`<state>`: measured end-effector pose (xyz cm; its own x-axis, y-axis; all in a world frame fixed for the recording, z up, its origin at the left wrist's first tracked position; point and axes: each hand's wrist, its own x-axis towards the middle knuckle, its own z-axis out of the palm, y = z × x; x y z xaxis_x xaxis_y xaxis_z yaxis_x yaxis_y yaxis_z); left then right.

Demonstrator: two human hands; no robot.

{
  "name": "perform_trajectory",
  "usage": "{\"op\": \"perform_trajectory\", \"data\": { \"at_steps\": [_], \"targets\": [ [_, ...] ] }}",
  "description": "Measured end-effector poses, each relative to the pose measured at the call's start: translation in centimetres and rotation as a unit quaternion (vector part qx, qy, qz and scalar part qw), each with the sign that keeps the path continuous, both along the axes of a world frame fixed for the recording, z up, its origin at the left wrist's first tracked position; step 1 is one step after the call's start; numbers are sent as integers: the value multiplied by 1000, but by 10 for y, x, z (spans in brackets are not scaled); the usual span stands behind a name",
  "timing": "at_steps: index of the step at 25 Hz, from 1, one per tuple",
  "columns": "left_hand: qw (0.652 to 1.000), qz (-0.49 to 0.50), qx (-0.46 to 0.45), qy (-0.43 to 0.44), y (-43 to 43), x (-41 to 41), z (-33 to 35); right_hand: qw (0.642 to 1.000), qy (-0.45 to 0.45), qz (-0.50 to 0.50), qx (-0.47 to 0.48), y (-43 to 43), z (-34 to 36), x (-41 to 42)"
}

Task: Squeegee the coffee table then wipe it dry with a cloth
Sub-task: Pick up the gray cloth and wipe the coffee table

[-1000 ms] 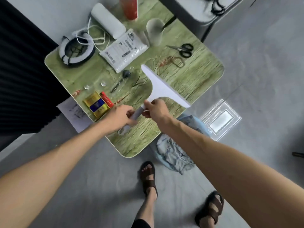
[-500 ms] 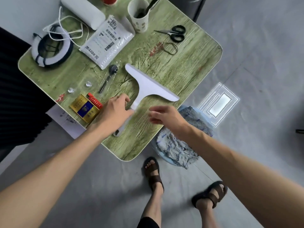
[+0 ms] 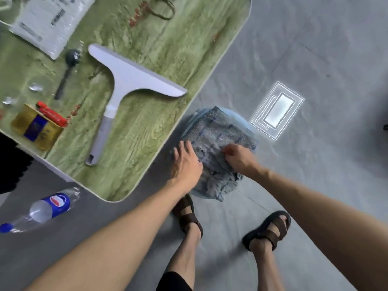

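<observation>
bottle [image 3: 55, 204], lying on the floor: blue wrap with a red-and-white oval emblem; its lettering is too blurred to read
white parcel bag [image 3: 42, 19], on the counter [image 3: 147, 133]: barcode strips and rows of dark print; no word or number is legible
red lighter [image 3: 52, 114]: pale script along its side; illegible
gold-and-blue box [image 3: 35, 127]: dark blue panel on the lid; any wording is too blurred to read
</observation>
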<state>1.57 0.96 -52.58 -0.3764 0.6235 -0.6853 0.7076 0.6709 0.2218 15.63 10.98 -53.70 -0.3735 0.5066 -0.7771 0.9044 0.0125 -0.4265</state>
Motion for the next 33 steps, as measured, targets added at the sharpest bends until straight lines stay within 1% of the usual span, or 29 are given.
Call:
{"op": "perform_trajectory", "data": {
  "at_steps": [3, 5, 8, 10, 11, 12, 14, 15, 16, 17, 18, 20, 22, 24, 25, 26, 27, 28, 30, 33],
  "targets": [
    [995, 82, -8, 54, 10, -6, -21, 1000, 22, -16, -10, -1, -4, 10],
    [993, 105, -28, 50, 18, -10, -19, 999, 32, -28, -7, -2, 3, 19],
    [996, 84, -38, -9, 30, -3, 2, 995, 38, -87, 2, -8, 18, 38],
    [997, 56, -19, -55, 36, 4, 24, 984, 70, -158, -32, -14, 29, 49],
    [997, 34, 3, -75, 41, 8, 38, 966, 101, -229, -68, -15, 39, 55],
    [995, 4, 31, -92, 45, 15, 56, 933, 140, -310, -116, -15, 53, 63],
    [986, -64, 91, -121, 55, 38, 103, 847, 210, -440, -213, -9, 88, 81],
    [979, -101, 114, -134, 63, 55, 131, 806, 239, -479, -253, -4, 111, 94],
    [971, -133, 127, -151, 72, 74, 160, 773, 265, -500, -285, 3, 136, 109],
    [964, -155, 132, -170, 82, 91, 185, 751, 292, -505, -309, 9, 160, 122],
    [959, -169, 128, -190, 94, 109, 211, 740, 315, -503, -315, 16, 185, 137],
    [947, -174, 112, -245, 124, 156, 272, 734, 349, -506, -290, 35, 246, 181],
    [936, -156, 99, -298, 148, 210, 335, 734, 351, -527, -246, 53, 308, 227],
    [915, -97, 62, -386, 165, 271, 396, 736, 342, -553, -188, 71, 366, 280],
    [897, -60, 36, -436, 170, 298, 420, 736, 337, -565, -161, 79, 390, 304],
    [883, -35, 16, -468, 175, 323, 442, 738, 325, -576, -134, 85, 409, 328],
    [876, -28, 15, -480, 182, 351, 465, 743, 308, -584, -104, 90, 430, 360],
    [877, -28, 25, -479, 190, 378, 485, 749, 293, -590, -80, 95, 448, 392],
    [887, -27, 64, -456, 214, 426, 518, 753, 280, -594, -36, 107, 477, 453],
    [911, -45, 84, -402, 255, 491, 539, 730, 278, -624, -3, 120, 493, 535]
  ]
}}
